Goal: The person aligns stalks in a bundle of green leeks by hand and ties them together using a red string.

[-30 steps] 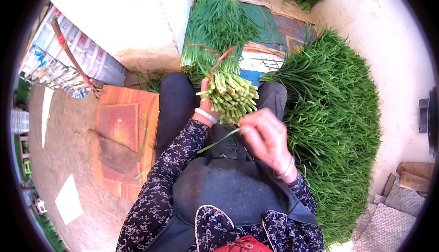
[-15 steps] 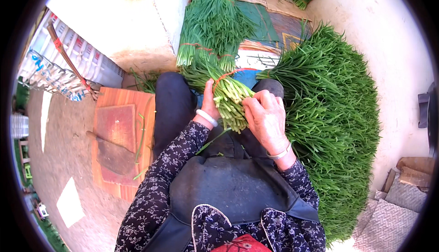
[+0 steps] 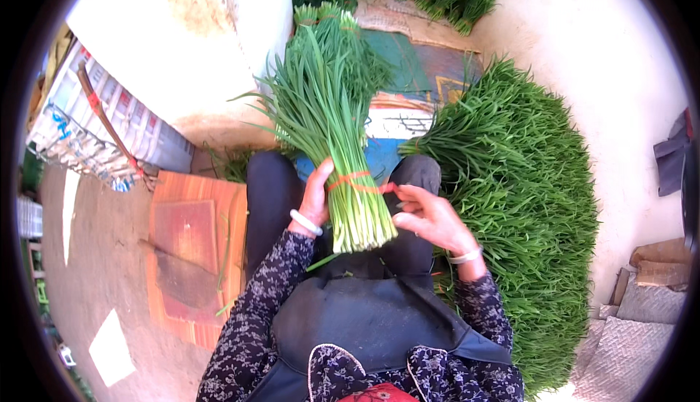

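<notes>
A bunch of garlic chives (image 3: 361,216) stands over my lap, its pale cut stems toward me and its green leaves spreading away. My left hand (image 3: 316,196) is wrapped round its left side, just above the stem ends. A red tie (image 3: 351,178) circles the stems, and its loose end reaches right to the fingertips of my right hand (image 3: 436,219). The curled fingers of that hand seem to grip this end, though the grip is partly hidden. Beyond, tied bunches of chives (image 3: 343,19) lie partly behind the held one.
A big heap of loose chives (image 3: 525,234) fills my right side. At left, a cleaver (image 3: 182,278) lies on a reddish board atop a wooden block (image 3: 162,314). White crates (image 3: 138,121) stand beside a white wall (image 3: 182,30). Flattened cardboard (image 3: 660,263) lies at right.
The bunch has swung more upright, its stem ends turning toward me. My right hand has moved off the stems, down and right, to the tie's end. My left hand has shifted lower and left.
</notes>
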### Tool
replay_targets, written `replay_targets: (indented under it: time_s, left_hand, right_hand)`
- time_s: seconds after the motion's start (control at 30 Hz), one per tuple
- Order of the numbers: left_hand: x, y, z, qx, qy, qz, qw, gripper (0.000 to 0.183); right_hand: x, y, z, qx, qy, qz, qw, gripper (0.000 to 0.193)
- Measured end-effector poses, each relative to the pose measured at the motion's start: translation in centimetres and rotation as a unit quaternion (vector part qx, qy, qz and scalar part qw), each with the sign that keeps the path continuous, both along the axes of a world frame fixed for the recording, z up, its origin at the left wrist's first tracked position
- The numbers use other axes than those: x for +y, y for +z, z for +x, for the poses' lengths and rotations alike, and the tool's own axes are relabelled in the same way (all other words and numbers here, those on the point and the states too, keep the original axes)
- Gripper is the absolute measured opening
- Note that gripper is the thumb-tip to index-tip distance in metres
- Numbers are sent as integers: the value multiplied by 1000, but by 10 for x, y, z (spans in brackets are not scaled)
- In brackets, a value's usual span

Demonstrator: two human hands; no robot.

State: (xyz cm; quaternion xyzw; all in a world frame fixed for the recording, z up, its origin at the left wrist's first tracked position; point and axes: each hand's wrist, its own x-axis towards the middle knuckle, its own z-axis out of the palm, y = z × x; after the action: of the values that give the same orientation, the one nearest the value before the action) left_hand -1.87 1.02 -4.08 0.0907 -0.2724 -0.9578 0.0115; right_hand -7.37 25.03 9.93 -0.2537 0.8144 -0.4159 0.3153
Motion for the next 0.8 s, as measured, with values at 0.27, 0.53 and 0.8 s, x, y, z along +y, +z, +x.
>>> replay_targets:
  time_s: [0.27,0.53,0.8]
  left_hand:
    - [12,55,-12,69,62,-254,963,71]
    - [-35,39,-8,101,-78,-504,854,60]
    - [-11,4,5,68,-156,-230,958,74]
  right_hand:
    - [-79,-26,-41,-46,-7,-330,943,96]
    - [-71,-32,-62,-125,54,-213,968,82]
    - [-23,-59,-45,-30,169,-120,978,44]
